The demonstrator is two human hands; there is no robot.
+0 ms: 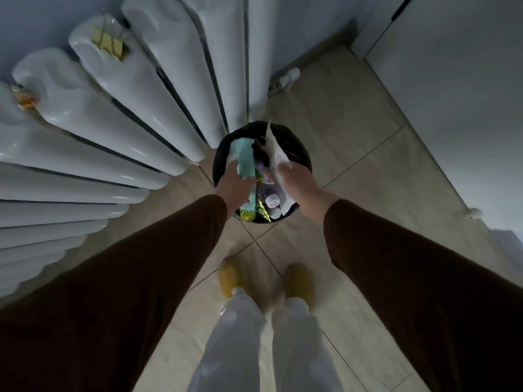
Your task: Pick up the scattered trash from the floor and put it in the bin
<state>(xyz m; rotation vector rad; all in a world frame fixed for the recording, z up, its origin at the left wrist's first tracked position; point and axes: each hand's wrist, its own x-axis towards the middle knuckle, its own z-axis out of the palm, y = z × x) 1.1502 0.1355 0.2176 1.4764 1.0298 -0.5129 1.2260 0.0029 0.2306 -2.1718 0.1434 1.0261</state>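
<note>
A round black bin (300, 148) stands on the tiled floor against the radiator, directly below both of my hands. My left hand (233, 183) is shut on a pale turquoise wrapper (245, 161) that hangs over the bin's left side. My right hand (297, 181) is shut on a long white crumpled paper (276, 154) held over the bin's right side. Inside the bin I see a purple tube (268, 190), a green and gold foil wrapper (261, 213) and other dark trash. Both arms wear dark brown sleeves.
A white column radiator (135, 114) fills the left, with a yellow clip (109, 43) on top. A white cabinet (458, 103) runs along the right. A white pipe fitting (287, 77) sits behind the bin. My feet in yellow slippers (232, 275) stand on beige tiles.
</note>
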